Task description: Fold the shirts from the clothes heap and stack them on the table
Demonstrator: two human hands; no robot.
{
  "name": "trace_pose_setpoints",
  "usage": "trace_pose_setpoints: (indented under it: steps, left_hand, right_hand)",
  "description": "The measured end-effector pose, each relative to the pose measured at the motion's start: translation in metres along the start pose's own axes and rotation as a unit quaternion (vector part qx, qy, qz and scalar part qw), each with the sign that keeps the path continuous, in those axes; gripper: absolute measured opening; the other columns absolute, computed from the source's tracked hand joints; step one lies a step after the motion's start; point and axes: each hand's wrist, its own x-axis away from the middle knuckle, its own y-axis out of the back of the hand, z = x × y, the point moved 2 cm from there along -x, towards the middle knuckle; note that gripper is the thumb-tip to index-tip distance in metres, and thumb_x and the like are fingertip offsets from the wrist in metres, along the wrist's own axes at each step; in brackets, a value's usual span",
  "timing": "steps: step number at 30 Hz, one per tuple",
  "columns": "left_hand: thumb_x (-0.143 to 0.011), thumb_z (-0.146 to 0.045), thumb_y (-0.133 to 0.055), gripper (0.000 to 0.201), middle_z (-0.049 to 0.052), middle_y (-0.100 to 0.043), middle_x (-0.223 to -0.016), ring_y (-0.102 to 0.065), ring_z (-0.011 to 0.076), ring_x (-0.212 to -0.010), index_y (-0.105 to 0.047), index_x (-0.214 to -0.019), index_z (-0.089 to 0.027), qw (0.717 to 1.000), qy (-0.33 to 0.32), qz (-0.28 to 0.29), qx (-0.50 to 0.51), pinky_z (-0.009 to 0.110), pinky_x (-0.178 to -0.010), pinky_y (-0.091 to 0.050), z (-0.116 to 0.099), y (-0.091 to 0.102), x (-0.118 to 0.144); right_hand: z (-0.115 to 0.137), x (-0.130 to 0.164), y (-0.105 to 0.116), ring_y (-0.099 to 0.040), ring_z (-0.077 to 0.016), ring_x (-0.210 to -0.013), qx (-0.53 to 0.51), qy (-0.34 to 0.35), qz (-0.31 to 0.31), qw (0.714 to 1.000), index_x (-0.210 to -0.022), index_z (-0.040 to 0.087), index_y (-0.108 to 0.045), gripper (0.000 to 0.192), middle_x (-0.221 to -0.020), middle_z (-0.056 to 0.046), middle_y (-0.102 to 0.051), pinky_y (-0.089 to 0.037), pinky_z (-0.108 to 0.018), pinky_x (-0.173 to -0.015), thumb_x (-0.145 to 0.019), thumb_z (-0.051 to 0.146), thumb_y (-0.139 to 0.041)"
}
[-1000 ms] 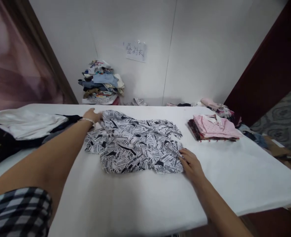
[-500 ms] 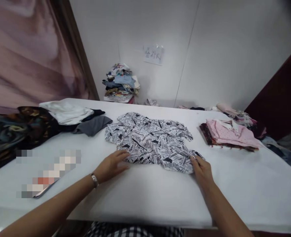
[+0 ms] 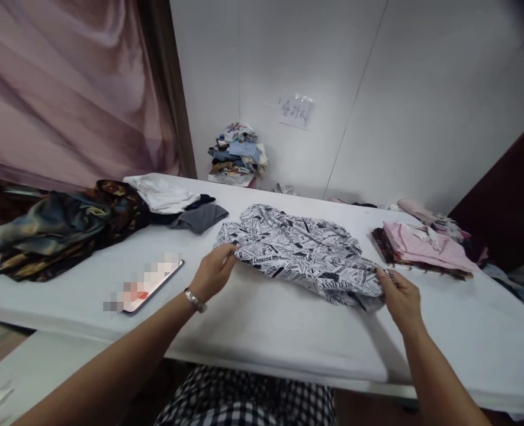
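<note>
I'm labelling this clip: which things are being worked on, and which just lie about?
In hand: printed shirt, gripped by left hand and right hand.
Lying about: phone, dark patterned garment, white cloth, folded pink stack, far pile.

Black-and-white newsprint-patterned shirt point(image 3: 304, 254) on the white table point(image 3: 262, 331); pink dotted shirt point(image 3: 424, 245) (over something dark red) near its right edge.

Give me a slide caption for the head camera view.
Both hands, left hand and right hand, grip a black-and-white printed shirt on a white table.
</note>
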Motion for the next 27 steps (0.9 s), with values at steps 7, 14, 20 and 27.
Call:
trace_pose_setpoints:
  steps: [7, 14, 20, 27]
  left_hand:
    - [-0.088, -0.028, -0.040, 0.024, 0.005, -0.070, -0.093, -0.063, 0.0194, -0.086, -0.063, -0.093, -0.021, 0.989, -0.030, 0.144, -0.032, 0.030, -0.078, -0.046, 0.037, -0.006, 0.049]
    - [-0.088, -0.040, -0.038, 0.029, 0.001, -0.064, -0.074, -0.056, 0.0157, -0.070, -0.059, -0.080, -0.021, 0.986, 0.113, 0.125, 0.001, 0.025, -0.064, -0.037, 0.041, -0.018, -0.019]
    - [-0.084, -0.039, -0.038, 0.030, 0.005, -0.062, -0.069, -0.054, 0.0196, -0.066, -0.057, -0.070, -0.020, 0.972, 0.208, 0.113, -0.011, 0.027, -0.056, -0.028, 0.065, -0.055, -0.048]
    - [-0.084, -0.044, -0.037, 0.032, 0.001, -0.058, -0.059, -0.055, 0.0185, -0.062, -0.059, -0.074, -0.023, 0.973, 0.197, 0.120, 0.014, 0.026, -0.056, -0.029, 0.073, -0.060, -0.037]
  right_hand:
    - [-0.016, -0.001, -0.025, -0.041, -0.0116, -0.054, 0.071, -0.049, 0.104, 0.991, -0.062, 0.017, -0.061, 0.041, -0.054, 0.004, -0.047, -0.033, -0.023, -0.049, -0.069, 0.056, -0.065]
    - [-0.001, -0.067, -0.049, -0.059, -0.0194, -0.071, 0.084, -0.009, -0.023, 0.996, -0.088, 0.015, -0.068, 0.050, -0.074, -0.006, -0.066, -0.047, -0.030, -0.064, -0.071, 0.060, -0.056]
    - [0.046, -0.023, -0.080, -0.056, -0.0260, -0.114, 0.199, 0.212, 0.062, 0.955, -0.115, 0.022, -0.063, 0.043, -0.118, -0.011, -0.065, -0.042, -0.045, -0.098, -0.084, 0.048, -0.050]
    - [0.011, 0.051, -0.097, -0.056, -0.0319, -0.110, 0.240, 0.146, 0.198, 0.939, -0.102, 0.026, -0.068, 0.031, -0.114, -0.009, -0.066, -0.040, -0.047, -0.097, -0.075, 0.041, -0.064]
